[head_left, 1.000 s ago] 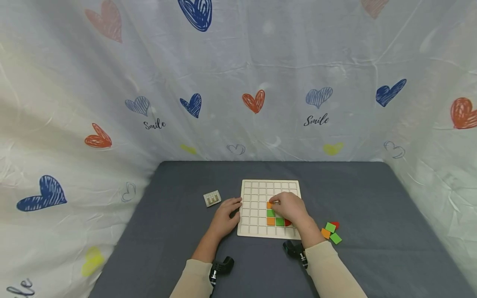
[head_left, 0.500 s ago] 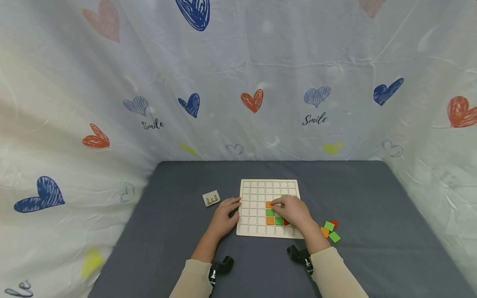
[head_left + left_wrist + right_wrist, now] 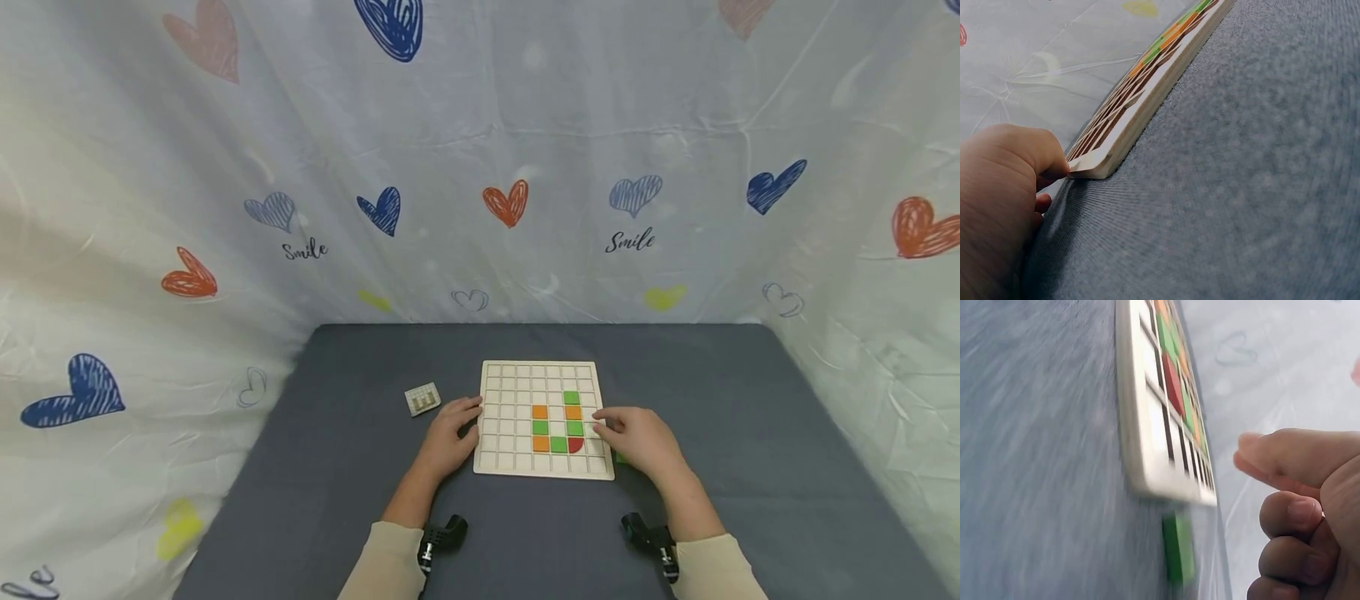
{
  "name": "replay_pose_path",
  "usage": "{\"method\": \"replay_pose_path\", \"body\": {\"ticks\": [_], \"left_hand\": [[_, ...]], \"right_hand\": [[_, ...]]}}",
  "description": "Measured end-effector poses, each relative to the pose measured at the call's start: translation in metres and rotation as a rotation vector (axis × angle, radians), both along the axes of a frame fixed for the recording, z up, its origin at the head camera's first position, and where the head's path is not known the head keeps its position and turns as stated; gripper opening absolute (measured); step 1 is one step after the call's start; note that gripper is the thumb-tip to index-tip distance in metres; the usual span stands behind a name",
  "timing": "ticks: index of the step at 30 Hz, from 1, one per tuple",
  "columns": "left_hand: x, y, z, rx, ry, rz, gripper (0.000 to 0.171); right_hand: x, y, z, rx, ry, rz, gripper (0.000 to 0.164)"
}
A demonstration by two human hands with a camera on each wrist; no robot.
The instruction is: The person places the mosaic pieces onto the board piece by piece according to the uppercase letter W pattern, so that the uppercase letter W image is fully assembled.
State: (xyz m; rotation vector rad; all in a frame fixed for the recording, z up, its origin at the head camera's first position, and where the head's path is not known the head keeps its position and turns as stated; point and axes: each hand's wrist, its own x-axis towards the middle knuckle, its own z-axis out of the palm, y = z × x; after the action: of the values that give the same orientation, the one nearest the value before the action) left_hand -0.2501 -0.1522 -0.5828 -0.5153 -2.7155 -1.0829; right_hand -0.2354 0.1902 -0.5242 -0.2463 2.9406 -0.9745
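A pale wooden grid board [image 3: 510, 458] lies on the table. Orange, green and red tiles sit in its cells in a U shape; a rounded red tile [image 3: 575, 445] fills the lower right corner of it. My left hand [image 3: 444, 442] touches the board's left edge with relaxed fingers and thumb. Just past the right edge hovers my right hand [image 3: 647, 442], thumb and index finger stretched out with nothing between them. Its other fingers are curled, as the right wrist view shows. A loose green tile [image 3: 1178, 549] lies beside the board's corner; my right hand hides the other loose tiles in the head view.
A small card [image 3: 423, 399] with a printed grid pattern lies left of the board. Dark grey cloth covers the table [image 3: 375, 358]. Behind it hangs a white curtain [image 3: 570, 267] with hearts.
My right hand has left the tiles on the board and moved right, over the loose tiles. The right column of green and orange tiles now shows. My left hand stays at the board's edge.
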Motion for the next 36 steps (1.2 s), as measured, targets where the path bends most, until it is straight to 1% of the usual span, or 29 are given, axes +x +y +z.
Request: {"method": "replay_pose_path", "body": {"ticks": [3, 8, 13, 16, 23, 29, 32, 36], "left_hand": [[0.000, 0.000, 0.000, 0.001, -0.005, 0.000, 0.037], [-0.001, 0.000, -0.002, -0.002, -0.019, 0.001, 0.038], [-0.001, -0.001, 0.000, -0.012, -0.025, 0.007, 0.038], [-0.001, -0.001, 0.001, -0.016, -0.024, 0.003, 0.038], [-0.001, 0.000, 0.002, -0.014, -0.044, 0.013, 0.038], [0.000, 0.001, 0.003, -0.010, -0.029, 0.011, 0.037], [0.000, 0.001, 0.003, -0.011, -0.008, 0.007, 0.037], [0.001, 0.001, 0.002, -0.014, 0.016, 0.001, 0.037]], "right_hand": [[0.009, 0.015, -0.001, -0.010, -0.047, -0.040, 0.036], [0.023, 0.039, -0.004, 0.032, -0.095, -0.090, 0.040], [0.029, 0.050, -0.011, 0.024, -0.126, -0.094, 0.044], [0.030, 0.052, -0.014, 0.021, -0.130, -0.078, 0.044], [0.030, 0.050, -0.017, 0.034, -0.138, -0.065, 0.036], [0.030, 0.050, -0.018, 0.042, -0.119, -0.051, 0.032], [0.028, 0.050, -0.015, 0.034, -0.095, -0.035, 0.030], [0.023, 0.047, -0.007, 0.000, -0.087, -0.038, 0.030]]}}
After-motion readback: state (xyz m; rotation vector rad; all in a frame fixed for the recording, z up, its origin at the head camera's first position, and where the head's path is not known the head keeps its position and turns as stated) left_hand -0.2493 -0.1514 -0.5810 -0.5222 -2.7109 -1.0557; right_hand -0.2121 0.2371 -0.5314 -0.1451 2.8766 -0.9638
